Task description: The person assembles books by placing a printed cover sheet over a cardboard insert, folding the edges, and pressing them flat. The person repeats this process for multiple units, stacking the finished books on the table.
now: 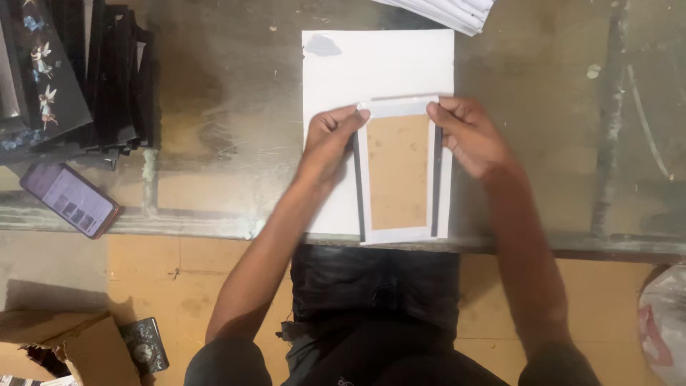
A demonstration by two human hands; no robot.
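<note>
A brown cardboard panel point(397, 171) wrapped in white paper, with dark strips along its long sides, lies on a white sheet point(379, 68) on the worktable point(236, 107). My left hand point(330, 139) pinches the panel's upper left corner, thumb on the folded white flap. At the upper right corner my right hand point(468, 136) grips the edge, fingers curled over the flap. Both hands press the top fold down.
A stack of black printed boards point(78, 71) stands at the far left, with a phone point(69, 199) beside it near the table edge. More white sheets point(446, 13) lie at the top. A torn cardboard box point(64, 347) sits on the floor at lower left, a plastic bag point(664, 325) at lower right.
</note>
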